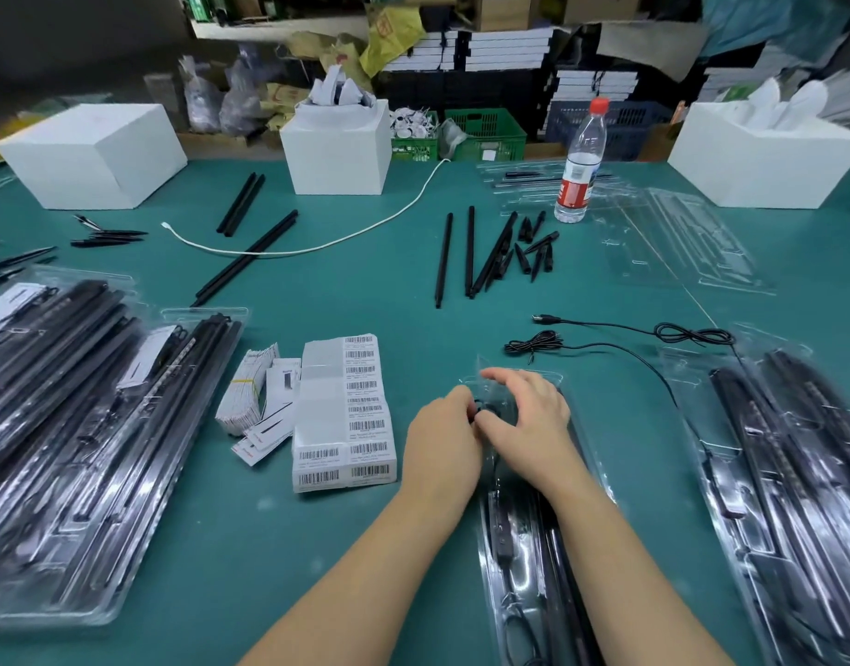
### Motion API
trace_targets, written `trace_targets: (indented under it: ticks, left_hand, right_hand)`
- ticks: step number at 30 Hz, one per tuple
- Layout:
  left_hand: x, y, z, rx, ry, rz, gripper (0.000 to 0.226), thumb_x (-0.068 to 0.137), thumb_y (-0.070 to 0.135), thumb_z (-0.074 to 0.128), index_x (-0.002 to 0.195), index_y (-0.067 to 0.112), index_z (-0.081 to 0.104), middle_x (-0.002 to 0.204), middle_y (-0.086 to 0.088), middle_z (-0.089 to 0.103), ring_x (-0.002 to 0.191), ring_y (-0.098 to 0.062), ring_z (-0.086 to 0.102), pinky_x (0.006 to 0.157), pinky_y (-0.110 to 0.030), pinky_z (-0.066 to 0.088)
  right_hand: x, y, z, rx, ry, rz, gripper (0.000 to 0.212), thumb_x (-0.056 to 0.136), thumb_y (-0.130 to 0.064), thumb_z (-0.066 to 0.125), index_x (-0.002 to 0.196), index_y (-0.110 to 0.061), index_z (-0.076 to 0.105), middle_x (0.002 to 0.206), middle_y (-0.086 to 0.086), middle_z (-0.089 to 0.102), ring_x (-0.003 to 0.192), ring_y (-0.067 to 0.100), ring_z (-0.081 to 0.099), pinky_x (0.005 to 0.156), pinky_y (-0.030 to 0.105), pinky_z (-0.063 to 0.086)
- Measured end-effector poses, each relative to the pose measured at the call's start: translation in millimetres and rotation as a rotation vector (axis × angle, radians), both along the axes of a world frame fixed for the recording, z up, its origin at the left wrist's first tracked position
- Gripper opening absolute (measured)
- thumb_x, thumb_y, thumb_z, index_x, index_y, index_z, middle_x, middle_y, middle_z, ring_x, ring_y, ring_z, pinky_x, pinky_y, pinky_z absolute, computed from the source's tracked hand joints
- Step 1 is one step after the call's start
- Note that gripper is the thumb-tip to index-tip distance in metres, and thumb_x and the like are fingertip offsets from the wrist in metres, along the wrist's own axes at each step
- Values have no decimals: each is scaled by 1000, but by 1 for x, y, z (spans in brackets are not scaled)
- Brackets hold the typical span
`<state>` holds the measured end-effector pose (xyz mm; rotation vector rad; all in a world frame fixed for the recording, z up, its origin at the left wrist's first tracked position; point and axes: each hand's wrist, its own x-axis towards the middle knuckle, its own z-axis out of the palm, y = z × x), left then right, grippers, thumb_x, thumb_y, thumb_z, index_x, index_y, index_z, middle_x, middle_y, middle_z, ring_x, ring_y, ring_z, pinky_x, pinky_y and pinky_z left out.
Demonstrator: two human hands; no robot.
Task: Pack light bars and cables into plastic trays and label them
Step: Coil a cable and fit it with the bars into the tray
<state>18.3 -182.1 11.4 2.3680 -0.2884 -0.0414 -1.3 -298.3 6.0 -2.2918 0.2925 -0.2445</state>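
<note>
Head view shows filled trays [77,425] stacked aside, while left hand [442,444] and right hand [524,415] pinch a coiled cable [485,411] into the current tray [524,545], its barcode labels [346,415] still unapplied.

Table: my view looks down on a teal mat [317,545].
Far edge: three white boxes [91,153].
Behind: green crates [485,132], stacked cartons [509,48], dim shelving.

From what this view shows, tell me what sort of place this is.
Probably a small packing workshop: filled plastic trays stacked on a green worktable, sheets of barcode labels, and boxed stock shelved behind.
</note>
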Motion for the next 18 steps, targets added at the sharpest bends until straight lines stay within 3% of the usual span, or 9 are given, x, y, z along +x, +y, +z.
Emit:
trace_targets:
  ticks: [4,6,8,10,14,16,18]
  left_hand:
    - [0,-3,-3,-1,-67,-38,31,81,6,50,60,24,35,70,5,40,60,-10,38,53,-27,20]
    - [0,0,-5,1,-73,-82,27,81,4,52,63,22,45,73,5,42,63,-16,44,56,-28,24]
    - [-1,2,-9,32,-92,-154,17,83,3,52,79,16,61,83,1,52,74,-22,53,67,-31,37]
    - [-6,5,-14,37,-107,-194,26,85,3,52,103,15,66,102,-1,60,90,-22,59,80,-35,46]
    - [-14,11,-21,16,-114,-205,51,92,7,49,142,19,50,126,-1,60,115,-18,57,97,-28,42]
    - [-16,12,-23,8,-117,-181,57,93,4,48,148,19,43,132,-1,60,120,-19,56,100,-26,41]
    - [-18,12,-24,-40,-125,-126,49,91,3,49,137,19,53,123,2,66,112,-19,60,93,-26,43]
  right_hand:
    - [1,0,-4,-20,5,-1,54,77,-45,54,130,-38,55,121,-14,43,137,12,28,120,40,7]
    - [2,0,-4,-37,12,2,60,72,-49,48,131,-39,54,120,-16,42,137,11,28,120,41,7]
    - [3,1,-4,-43,13,1,61,71,-49,47,131,-39,54,119,-16,41,136,10,27,120,41,7]
    - [2,2,-4,-44,10,2,61,70,-47,46,130,-39,54,118,-17,40,135,8,26,120,41,6]
    - [3,0,-4,-30,4,-6,60,70,-49,46,129,-41,54,119,-17,41,135,9,26,120,41,8]
    - [2,1,-4,-47,5,-4,61,70,-49,46,129,-40,54,119,-17,41,134,9,26,120,40,7]
    - [2,2,-6,-77,8,12,63,70,-49,46,131,-39,54,118,-17,41,133,7,26,120,38,5]
